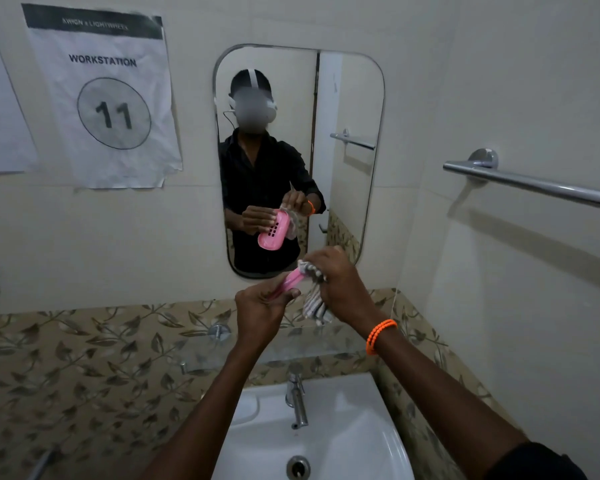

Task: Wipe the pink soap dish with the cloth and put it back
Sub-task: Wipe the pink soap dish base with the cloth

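A: Where is the pink soap dish (293, 281)?

B: Held up in front of the mirror's (354, 98) lower edge, just above the picture's centre, seen edge-on. The left hand (262, 311) curls round its lower end, thumb pressed along the side.

A: And the cloth (314, 299)?

B: The right hand (338, 285) grips the striped cloth, bunched against the dish's upper end at about 2 o'clock from the left hand. A loose tail hangs down between the 2 hands.

A: Room around them?

B: Open air below. The white sink (361, 427) sits at 6 o'clock, its tap (297, 400) well under the hands. A glass shelf (222, 355) juts out between hands and sink. The towel rail (534, 185) runs at 3 o'clock, well apart. The paper sign marked 11 (113, 98) hangs at 10 o'clock.
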